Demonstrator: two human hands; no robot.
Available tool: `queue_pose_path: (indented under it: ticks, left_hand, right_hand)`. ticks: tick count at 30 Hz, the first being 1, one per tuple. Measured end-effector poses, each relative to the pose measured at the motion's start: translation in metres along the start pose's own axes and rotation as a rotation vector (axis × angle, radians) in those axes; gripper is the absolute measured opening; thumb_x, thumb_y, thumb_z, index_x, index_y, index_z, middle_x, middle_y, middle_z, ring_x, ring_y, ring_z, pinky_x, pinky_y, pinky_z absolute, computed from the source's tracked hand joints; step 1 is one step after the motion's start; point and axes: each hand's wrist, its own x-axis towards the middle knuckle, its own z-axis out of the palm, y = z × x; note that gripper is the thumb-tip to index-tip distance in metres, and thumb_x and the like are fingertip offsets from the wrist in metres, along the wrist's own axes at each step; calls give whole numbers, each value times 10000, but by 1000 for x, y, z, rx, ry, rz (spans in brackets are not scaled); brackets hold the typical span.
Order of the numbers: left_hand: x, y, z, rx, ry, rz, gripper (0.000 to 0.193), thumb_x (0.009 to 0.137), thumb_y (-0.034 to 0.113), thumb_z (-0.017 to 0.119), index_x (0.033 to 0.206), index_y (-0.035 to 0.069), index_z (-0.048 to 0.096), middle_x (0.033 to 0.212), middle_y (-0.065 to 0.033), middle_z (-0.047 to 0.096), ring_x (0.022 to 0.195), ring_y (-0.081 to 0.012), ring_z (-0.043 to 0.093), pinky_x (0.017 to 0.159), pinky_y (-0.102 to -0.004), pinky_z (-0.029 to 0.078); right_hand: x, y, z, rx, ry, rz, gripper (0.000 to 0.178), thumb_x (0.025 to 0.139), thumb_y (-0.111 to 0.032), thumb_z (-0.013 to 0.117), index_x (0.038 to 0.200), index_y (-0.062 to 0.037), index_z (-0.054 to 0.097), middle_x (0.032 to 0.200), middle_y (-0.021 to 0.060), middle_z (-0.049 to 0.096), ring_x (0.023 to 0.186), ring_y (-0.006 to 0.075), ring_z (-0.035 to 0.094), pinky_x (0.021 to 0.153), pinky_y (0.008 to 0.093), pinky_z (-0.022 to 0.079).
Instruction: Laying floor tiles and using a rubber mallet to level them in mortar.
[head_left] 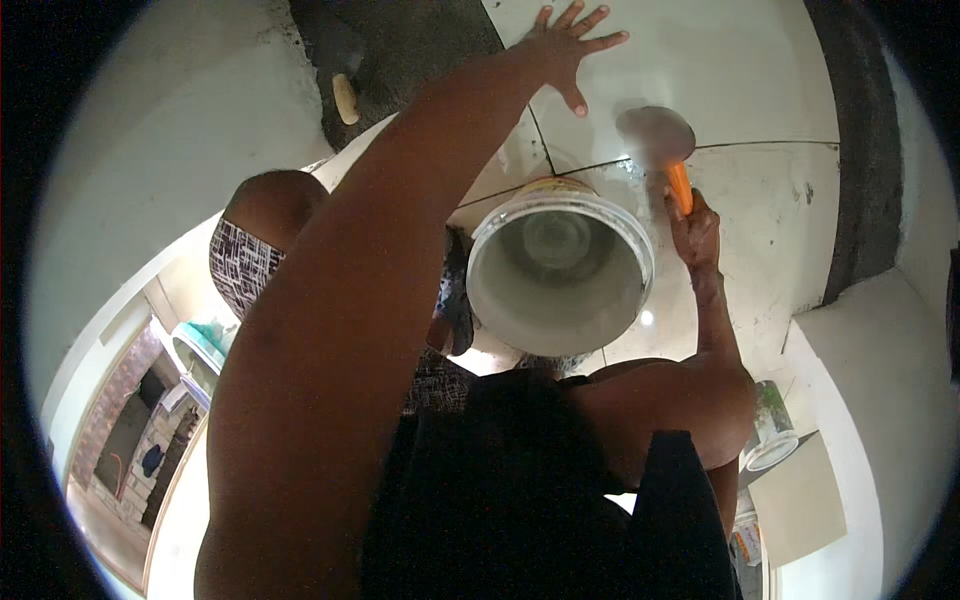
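Observation:
My left hand (575, 48) reaches far forward with its fingers spread over a pale floor tile (750, 70); whether the palm presses on it I cannot tell. In my right hand (694, 232) is the orange handle of a mallet (678, 186). The mallet's round grey head is blurred and stands over the tile, near the joint with the nearer tile. Between my arms, close to my legs, sits a whitish bucket (644, 275) with its wide mouth toward me.
Dark, rough mortar (410, 45) lies beyond my left arm, with a tan handle-like piece (345, 98) on it. Another dark strip (868, 170) runs along the right wall. A small container (773, 430) and a flat beige board (800, 497) are behind my right elbow.

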Motion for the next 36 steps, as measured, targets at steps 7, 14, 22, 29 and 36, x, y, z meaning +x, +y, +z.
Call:
queue_pose_path:
  ticks: [7, 14, 22, 29, 36]
  left_hand:
    - [1, 1, 22, 204, 148, -89, 1543, 377, 655, 954, 1632, 440, 83, 1732, -80, -39, 1572, -420, -46, 1186, -726, 124]
    - [4, -6, 34, -62, 211, -60, 1701, 196, 586, 968, 1645, 382, 100, 1714, -182, -76, 1551, -477, -98, 1175, -740, -30]
    - [-5, 2, 23, -140, 195, -115, 1733, 166, 524, 982, 1652, 338, 110, 1711, -192, -93, 1547, -457, -165, 1165, -733, -81]
    - [2, -7, 29, -247, 176, -104, 1630, 290, 574, 978, 1651, 334, 114, 1719, -162, -76, 1554, -442, -150, 1185, -706, -74]
    - [46, -68, -27, -129, 252, -295, 1588, 407, 719, 891, 1662, 250, 38, 1719, -165, -72, 1562, -424, -130, 1217, -653, -42]
  right_hand:
    - [2, -9, -2, 43, 1, -34, 479, 989, -455, 668, 925, 17, 614, 616, 149, 581, 513, 272, 593, 499, 398, 463]
    - [113, -79, -25, 301, -16, 143, 477, 1002, -519, 616, 984, -43, 597, 607, 0, 509, 467, 86, 485, 412, 278, 421]
    - [190, -106, -3, 299, 25, 82, 753, 959, -720, 508, 1053, 21, 600, 663, 51, 535, 463, 143, 510, 425, 332, 427]
    - [225, -123, 8, 274, -101, 115, 807, 920, -771, 515, 1011, 28, 590, 617, 50, 509, 405, 160, 458, 370, 355, 382]
    - [217, -135, 8, 262, -59, 237, 770, 908, -756, 557, 996, 8, 591, 672, 90, 568, 508, 205, 580, 401, 380, 450]
